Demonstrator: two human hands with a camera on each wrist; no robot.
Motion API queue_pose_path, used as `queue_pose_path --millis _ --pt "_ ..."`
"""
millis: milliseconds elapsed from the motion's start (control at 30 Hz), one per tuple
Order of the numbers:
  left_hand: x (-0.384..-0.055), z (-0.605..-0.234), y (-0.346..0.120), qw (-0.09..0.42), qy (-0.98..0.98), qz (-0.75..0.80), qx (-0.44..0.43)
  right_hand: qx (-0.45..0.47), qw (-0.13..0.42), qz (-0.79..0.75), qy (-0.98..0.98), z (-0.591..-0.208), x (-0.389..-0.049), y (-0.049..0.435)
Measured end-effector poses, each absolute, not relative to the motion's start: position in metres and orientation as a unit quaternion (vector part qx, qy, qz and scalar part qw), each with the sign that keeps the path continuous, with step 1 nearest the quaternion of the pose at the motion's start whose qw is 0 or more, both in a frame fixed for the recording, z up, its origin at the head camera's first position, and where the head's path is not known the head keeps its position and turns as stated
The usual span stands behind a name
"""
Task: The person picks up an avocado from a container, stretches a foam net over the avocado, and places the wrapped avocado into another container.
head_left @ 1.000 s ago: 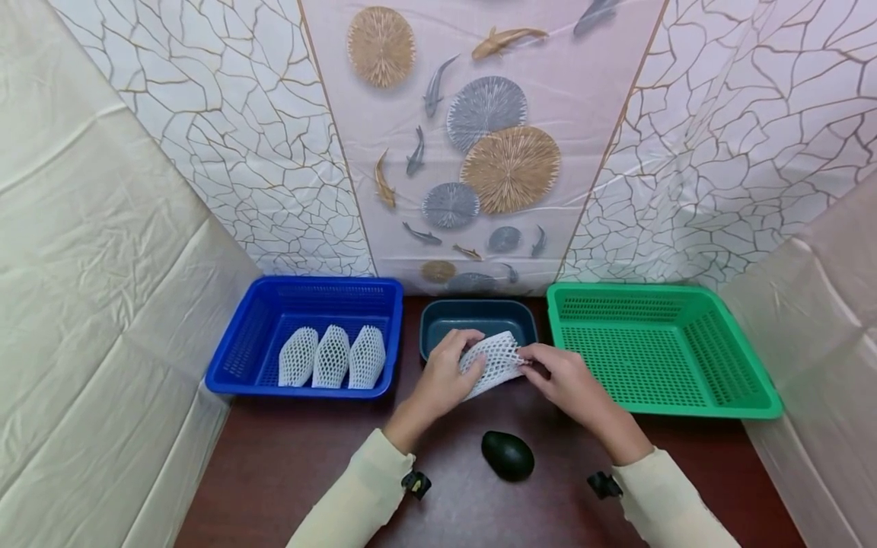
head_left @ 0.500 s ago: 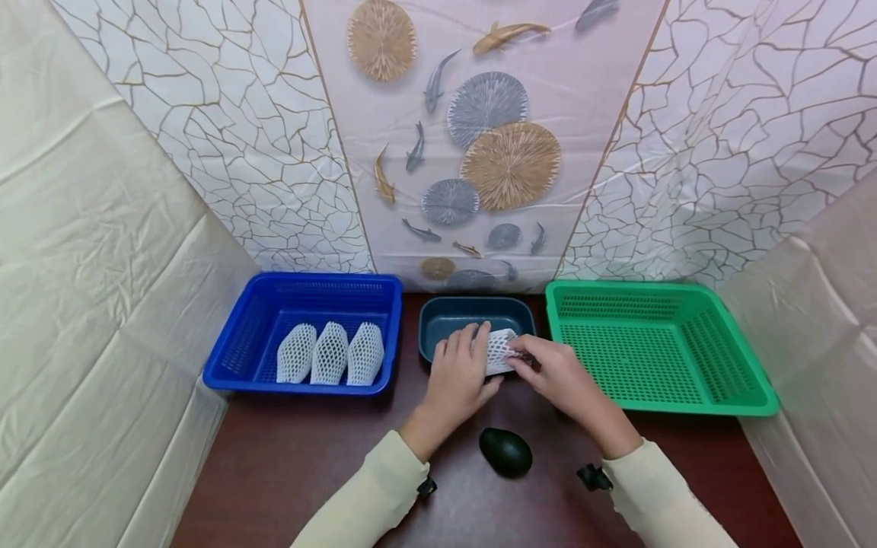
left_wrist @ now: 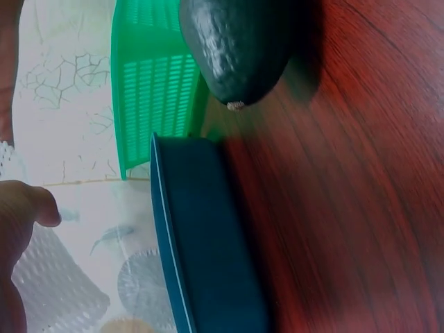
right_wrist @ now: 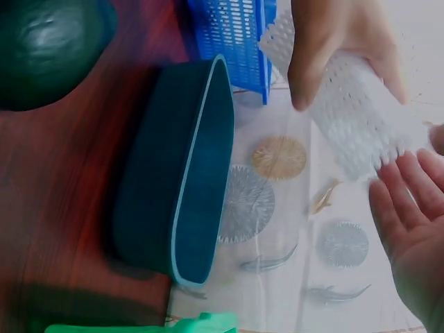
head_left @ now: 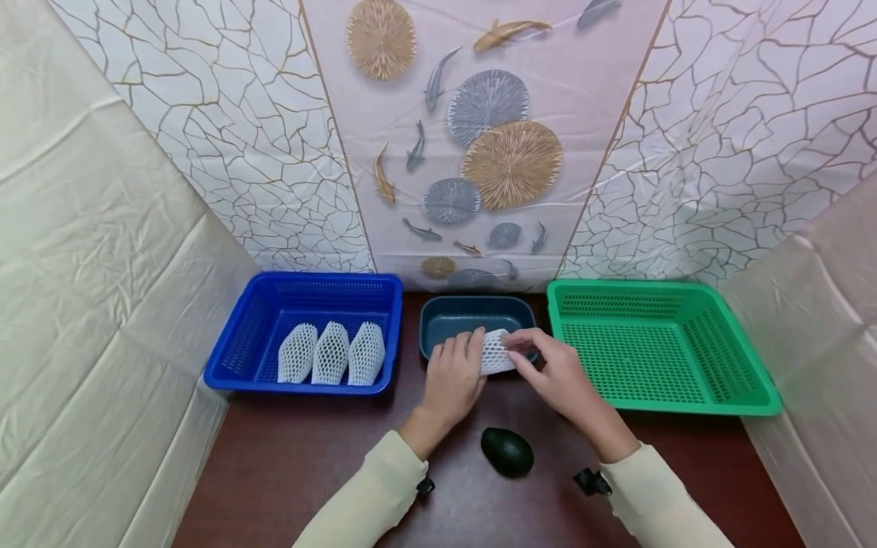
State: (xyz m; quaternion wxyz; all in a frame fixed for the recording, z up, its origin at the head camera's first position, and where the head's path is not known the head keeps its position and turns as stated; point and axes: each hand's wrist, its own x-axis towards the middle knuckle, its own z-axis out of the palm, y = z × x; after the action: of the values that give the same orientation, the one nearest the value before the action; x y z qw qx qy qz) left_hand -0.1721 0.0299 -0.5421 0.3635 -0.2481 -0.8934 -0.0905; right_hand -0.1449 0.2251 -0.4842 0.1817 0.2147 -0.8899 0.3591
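Note:
My left hand [head_left: 448,377] grips a white foam net sleeve [head_left: 495,354] with its fingers over the upper side, above the front of the dark teal tray [head_left: 438,304]. At the sleeve's right end, the fingertips of my right hand [head_left: 558,373] touch the edge of its mouth; in the right wrist view those fingers [right_wrist: 406,191] are extended and the thumb is apart from them. A dark green avocado [head_left: 507,452] lies on the table between my forearms; the left wrist view shows the avocado [left_wrist: 239,45] with its stem end toward the tray.
A blue basket [head_left: 236,327] at the left holds several white foam net sleeves [head_left: 330,354] in a row. The green basket [head_left: 658,365] stands right of the tray. A patterned cloth wall [head_left: 507,251] rises behind the containers, with pale cloth at both sides of the brown table [head_left: 308,457].
My left hand has shifted from the sleeve's left end to lie over its upper side. My right thumb and forefinger have spread slightly at the mouth. The avocado stays put.

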Motion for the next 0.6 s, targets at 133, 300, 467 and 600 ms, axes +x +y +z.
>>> queue_pose_path --millis 133,300,467,600 --pt "-0.174 -0.543 0.023 0.333 -0.901 -0.127 -0.249 0.225 0.209 0.353 -0.884 -0.491 -0.142 0.233" --pt "-0.176 -0.544 0.014 0.313 -0.903 -0.155 -0.248 0.25 0.22 0.338 -0.88 -0.506 -0.135 0.244" --pt "-0.178 -0.546 0.006 0.3 -0.906 -0.17 -0.244 0.261 0.189 0.336 -0.885 -0.526 -0.125 0.25" --pt "-0.179 -0.546 0.001 0.291 -0.908 -0.177 -0.245 0.275 0.15 0.335 -0.889 -0.541 -0.116 0.254"
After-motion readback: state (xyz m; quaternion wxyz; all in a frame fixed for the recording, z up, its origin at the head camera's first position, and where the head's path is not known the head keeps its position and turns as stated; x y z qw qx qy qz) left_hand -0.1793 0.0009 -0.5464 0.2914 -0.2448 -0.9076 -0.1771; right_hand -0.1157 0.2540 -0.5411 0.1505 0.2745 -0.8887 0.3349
